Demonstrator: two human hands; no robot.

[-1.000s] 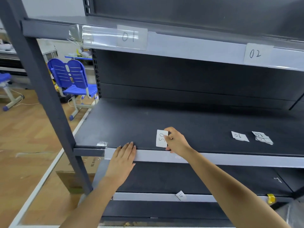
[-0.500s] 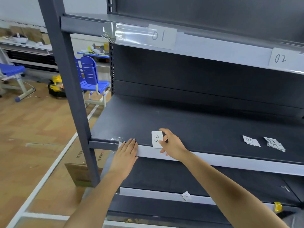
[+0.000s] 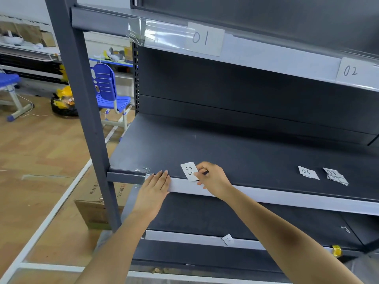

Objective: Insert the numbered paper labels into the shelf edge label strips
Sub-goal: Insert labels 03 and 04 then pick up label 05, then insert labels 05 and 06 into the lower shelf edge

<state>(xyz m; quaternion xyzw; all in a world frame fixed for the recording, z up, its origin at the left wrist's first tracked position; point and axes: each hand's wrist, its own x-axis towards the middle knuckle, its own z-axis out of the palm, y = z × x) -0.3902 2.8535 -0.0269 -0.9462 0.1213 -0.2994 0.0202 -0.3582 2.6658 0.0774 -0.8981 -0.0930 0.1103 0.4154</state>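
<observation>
the left hand [image 3: 154, 191] is lying flat over the left end of the middle shelf's label strip [image 3: 266, 196], fingers straight and together, fingertips reaching the shelf's top edge; it seems to be steadying or pressing the strip's clear cover. just to its right, the right hand [image 3: 213, 181] is pinching the label marked 05 [image 3: 189, 171] between thumb and fingertips, the card standing on end with its lower edge meeting the top of the strip. whether that edge is already sitting behind the cover cannot be told. the step in hand looks like seating the 05 label in this strip. the next move is probably calling for sliding the card down behind the clear lip while the left hand is holding the cover open or flat, keeping the paper from buckling. further right, on the shelf board, the label marked 06 [image 3: 307, 172] and a small stack of other labels [image 3: 336, 176] are waiting, well apart from the hands. above, the labels 01 [image 3: 202, 38] and 02 [image 3: 351, 71] are sitting in the top strip.
</observation>
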